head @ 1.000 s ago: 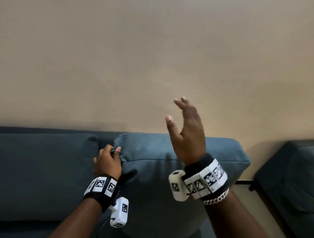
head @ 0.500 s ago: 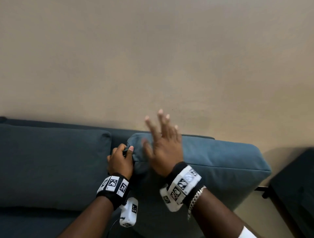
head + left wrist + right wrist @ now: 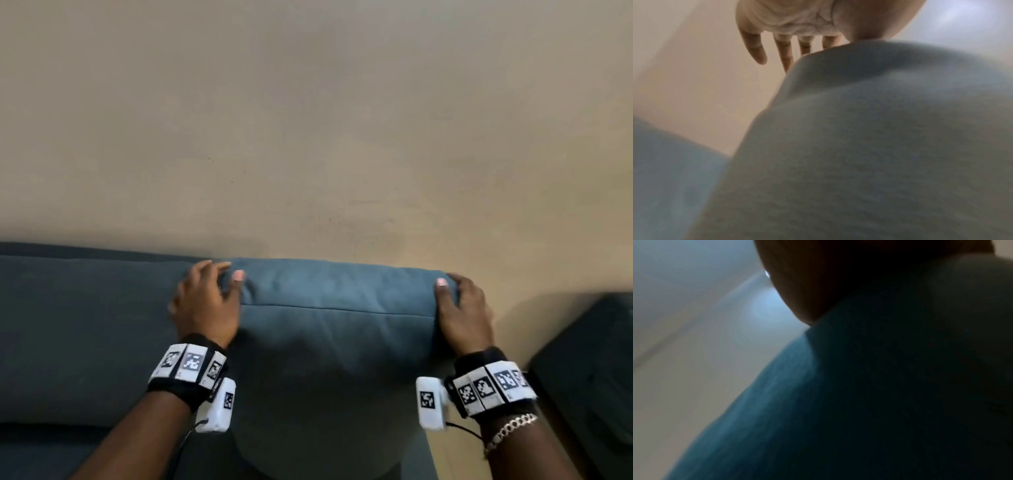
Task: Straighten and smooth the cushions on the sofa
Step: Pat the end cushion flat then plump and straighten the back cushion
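Observation:
A blue-grey back cushion [image 3: 335, 325] stands upright on the sofa against the wall. My left hand [image 3: 205, 301] is at its top left corner, thumb pressing the front face. In the left wrist view the left hand [image 3: 797, 24] has straight fingers reaching past the cushion [image 3: 879, 146] corner. My right hand [image 3: 462, 315] lies against the top right corner, thumb on the front and fingers over the end, mostly hidden. The right wrist view is dark and shows only the right hand [image 3: 818, 280] pressed on the cushion [image 3: 838, 402].
A second, darker cushion [image 3: 85, 325] stands directly to the left, touching the first. A beige wall [image 3: 308, 137] rises right behind the sofa back [image 3: 102, 250]. Another dark seat [image 3: 589, 377] stands at the right, across a narrow gap of floor.
My left hand let go of the pinched corner and opened. My right hand came down from the air, crossed to the cushion's right end and settled there. The cushion now sits squarer.

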`<state>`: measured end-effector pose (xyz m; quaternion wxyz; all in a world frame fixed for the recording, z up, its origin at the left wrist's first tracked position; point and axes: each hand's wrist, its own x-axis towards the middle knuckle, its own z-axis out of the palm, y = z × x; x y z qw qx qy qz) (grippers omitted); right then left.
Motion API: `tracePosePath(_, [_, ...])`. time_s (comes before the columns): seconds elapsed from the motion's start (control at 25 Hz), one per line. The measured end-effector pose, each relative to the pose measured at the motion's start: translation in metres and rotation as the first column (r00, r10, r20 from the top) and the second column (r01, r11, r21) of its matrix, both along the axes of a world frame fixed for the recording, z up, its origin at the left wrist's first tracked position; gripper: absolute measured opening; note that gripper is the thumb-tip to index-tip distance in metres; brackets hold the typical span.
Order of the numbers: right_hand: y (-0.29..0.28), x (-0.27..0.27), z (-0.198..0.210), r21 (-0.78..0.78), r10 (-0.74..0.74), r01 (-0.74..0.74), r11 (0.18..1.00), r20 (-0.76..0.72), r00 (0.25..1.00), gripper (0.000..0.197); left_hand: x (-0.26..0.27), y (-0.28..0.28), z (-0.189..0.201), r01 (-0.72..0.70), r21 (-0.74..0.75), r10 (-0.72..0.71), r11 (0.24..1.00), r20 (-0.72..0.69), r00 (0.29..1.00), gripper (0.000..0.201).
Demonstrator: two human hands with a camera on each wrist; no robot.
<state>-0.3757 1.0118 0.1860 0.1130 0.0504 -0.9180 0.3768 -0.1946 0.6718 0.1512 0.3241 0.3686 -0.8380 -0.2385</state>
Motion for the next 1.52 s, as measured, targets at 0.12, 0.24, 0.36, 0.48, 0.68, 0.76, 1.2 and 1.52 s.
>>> tracePosePath(0.12, [-0.013,-0.007,-0.013,-0.309,0.237,-0.254,0.917,-0.093,0.967,0.062,-0.033,0.078,0.029,0.459,-0.162,-0.396,0.873,0.313,0.863,0.089])
tracePosePath(0.24, [-0.023,0.004,-0.007,-0.771,0.39,-0.324,0.548,-0.106,0.915,0.032,-0.071,0.146,0.049,0.602,-0.196,-0.444,0.774,0.509,0.737,0.122])
tracePosePath(0.36, [-0.014,-0.002,-0.068,-0.658,0.425,-0.314,0.684,0.01,0.905,0.038,-0.089,0.144,0.055,0.446,-0.233,-0.353,0.864,0.351,0.867,0.1])
tracePosePath(0.48, [-0.016,0.007,-0.148,-0.534,0.491,-0.302,0.79,0.256,0.832,0.047,-0.095,0.119,0.043,0.356,-0.294,-0.35,0.887,0.074,0.934,0.031])
tracePosePath(0.68, [-0.037,0.009,-0.148,-0.492,0.18,-0.12,0.862,0.077,0.981,0.029,-0.105,0.128,0.06,0.363,-0.186,-0.399,0.913,-0.225,0.889,0.032])
tracePosePath(0.76, [-0.038,0.009,-0.114,-0.52,0.133,-0.116,0.846,-0.005,0.991,0.033,-0.108,0.118,0.078,0.37,-0.036,-0.352,0.928,-0.405,0.844,0.042])
tracePosePath(1.2, [-0.122,0.052,-0.072,0.097,0.421,-0.411,0.906,-0.298,0.857,0.015,-0.003,-0.023,-0.06,-0.032,0.457,0.295,0.889,-0.519,0.802,0.026])
tracePosePath(1.52, [-0.121,0.096,-0.191,0.338,0.438,-0.51,0.791,0.27,0.858,0.02,0.042,0.021,-0.178,0.099,0.059,-0.113,0.993,0.338,0.934,0.064])
